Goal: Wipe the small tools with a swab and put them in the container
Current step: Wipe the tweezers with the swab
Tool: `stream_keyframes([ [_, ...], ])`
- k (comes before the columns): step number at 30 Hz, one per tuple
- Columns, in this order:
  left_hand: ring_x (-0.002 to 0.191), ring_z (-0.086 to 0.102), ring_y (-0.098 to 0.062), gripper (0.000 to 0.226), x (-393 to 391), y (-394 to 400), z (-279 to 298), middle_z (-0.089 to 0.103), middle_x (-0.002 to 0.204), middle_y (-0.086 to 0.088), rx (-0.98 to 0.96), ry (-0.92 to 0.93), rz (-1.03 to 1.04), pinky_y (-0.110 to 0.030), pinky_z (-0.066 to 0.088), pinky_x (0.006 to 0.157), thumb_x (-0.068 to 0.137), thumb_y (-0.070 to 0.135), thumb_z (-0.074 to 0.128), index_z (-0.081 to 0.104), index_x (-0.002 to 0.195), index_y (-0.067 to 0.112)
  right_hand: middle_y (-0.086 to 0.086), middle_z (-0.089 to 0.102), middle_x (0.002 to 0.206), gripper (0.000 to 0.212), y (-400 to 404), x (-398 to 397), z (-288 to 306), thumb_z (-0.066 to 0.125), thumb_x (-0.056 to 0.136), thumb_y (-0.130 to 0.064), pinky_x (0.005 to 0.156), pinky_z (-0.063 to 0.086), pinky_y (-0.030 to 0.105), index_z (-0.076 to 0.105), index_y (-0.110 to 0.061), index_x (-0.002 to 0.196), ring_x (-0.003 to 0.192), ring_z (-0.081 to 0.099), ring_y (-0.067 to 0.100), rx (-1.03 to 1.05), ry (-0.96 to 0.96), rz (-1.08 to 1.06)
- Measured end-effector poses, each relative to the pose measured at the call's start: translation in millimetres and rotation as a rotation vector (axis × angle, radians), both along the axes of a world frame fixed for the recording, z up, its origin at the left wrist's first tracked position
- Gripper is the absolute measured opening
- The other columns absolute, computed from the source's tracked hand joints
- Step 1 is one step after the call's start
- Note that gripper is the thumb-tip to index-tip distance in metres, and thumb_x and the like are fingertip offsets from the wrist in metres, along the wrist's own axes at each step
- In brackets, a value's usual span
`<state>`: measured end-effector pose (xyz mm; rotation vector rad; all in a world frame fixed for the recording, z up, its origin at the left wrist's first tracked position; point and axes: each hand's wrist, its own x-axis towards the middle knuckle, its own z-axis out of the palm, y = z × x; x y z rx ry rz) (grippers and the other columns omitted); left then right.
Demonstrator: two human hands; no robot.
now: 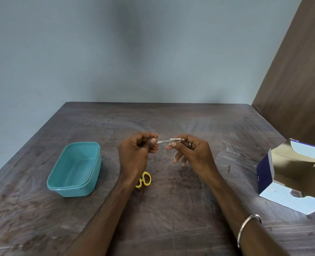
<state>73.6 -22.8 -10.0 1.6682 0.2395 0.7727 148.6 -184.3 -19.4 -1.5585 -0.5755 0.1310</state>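
A thin metal tool, like tweezers or a small file (163,141), is held level above the middle of the table. My left hand (137,151) pinches its left end. My right hand (191,151) grips a small white swab (175,140) folded around the tool's right part. A pair of small yellow-handled scissors (144,180) lies on the table under my left wrist, its blades hidden by the arm. The teal plastic container (94,161) stands at the left with nothing visible inside.
An open white and blue swab box (289,195) lies at the right edge of the dark wooden table (171,209). A grey wall is behind and a brown panel at the right.
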Motion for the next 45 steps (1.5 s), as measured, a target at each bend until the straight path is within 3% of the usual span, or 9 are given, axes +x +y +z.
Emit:
stream_keyframes([
  [14, 0.066, 0.073, -0.015, 0.016, -0.3, -1.0, -1.9, 0.075, 0.079, -0.004, 0.065, -0.025, 0.001, -0.024, 0.060, 0.062, 0.089, -0.002, 0.068, 0.074, 0.095, 0.012, 0.000, 0.080, 0.090, 0.008, 2.8, -1.9, -1.8, 0.070, 0.091, -0.014, 0.044, 0.048, 0.028, 0.071, -0.018, 0.098, 0.054, 0.071, 0.026, -0.052, -0.066, 0.044],
  [23, 0.063, 0.073, -0.013, 0.012, -0.4, -12.5, -3.1, 0.076, 0.081, -0.004, 0.095, -0.074, -0.015, -0.023, 0.059, 0.060, 0.087, -0.004, 0.069, 0.076, 0.094, 0.004, 0.010, 0.079, 0.084, 0.017, 4.3, -8.7, -0.3, 0.077, 0.084, -0.017, 0.046, 0.048, 0.031, 0.074, -0.007, 0.097, 0.051, 0.068, 0.029, 0.012, 0.017, 0.063],
  [27, 0.072, 0.073, -0.010, 0.013, -0.2, -11.5, -5.2, 0.076, 0.085, 0.001, 0.164, -0.080, 0.014, -0.024, 0.060, 0.064, 0.086, 0.001, 0.072, 0.077, 0.095, 0.009, 0.010, 0.079, 0.084, 0.016, 3.1, -8.4, -0.3, 0.077, 0.084, -0.015, 0.046, 0.048, 0.030, 0.074, -0.005, 0.097, 0.049, 0.067, 0.027, 0.026, 0.025, 0.058],
  [33, 0.069, 0.071, -0.004, 0.013, 0.5, -8.8, -9.1, 0.077, 0.082, 0.004, 0.368, -0.116, 0.084, -0.020, 0.056, 0.062, 0.085, 0.006, 0.075, 0.079, 0.095, 0.012, 0.008, 0.079, 0.084, 0.017, 3.4, -7.6, -1.0, 0.077, 0.085, -0.016, 0.049, 0.049, 0.032, 0.074, -0.005, 0.098, 0.049, 0.067, 0.026, -0.028, 0.015, 0.055],
  [38, 0.076, 0.072, -0.004, 0.013, -0.5, -8.3, -10.3, 0.078, 0.086, 0.002, 0.416, -0.148, 0.100, -0.025, 0.060, 0.066, 0.084, 0.007, 0.076, 0.078, 0.096, 0.010, 0.008, 0.079, 0.085, 0.018, 4.0, -9.4, -0.8, 0.076, 0.087, -0.017, 0.050, 0.049, 0.032, 0.074, -0.007, 0.100, 0.050, 0.067, 0.026, -0.013, 0.051, 0.070],
  [45, 0.076, 0.070, -0.003, 0.012, 0.3, -11.0, -7.9, 0.076, 0.084, 0.006, 0.507, -0.188, 0.083, -0.011, 0.051, 0.066, 0.083, 0.002, 0.075, 0.079, 0.092, 0.010, 0.010, 0.078, 0.082, 0.014, 7.6, -11.7, -2.4, 0.075, 0.088, -0.016, 0.050, 0.045, 0.032, 0.074, -0.005, 0.098, 0.051, 0.066, 0.031, -0.061, 0.076, 0.095],
])
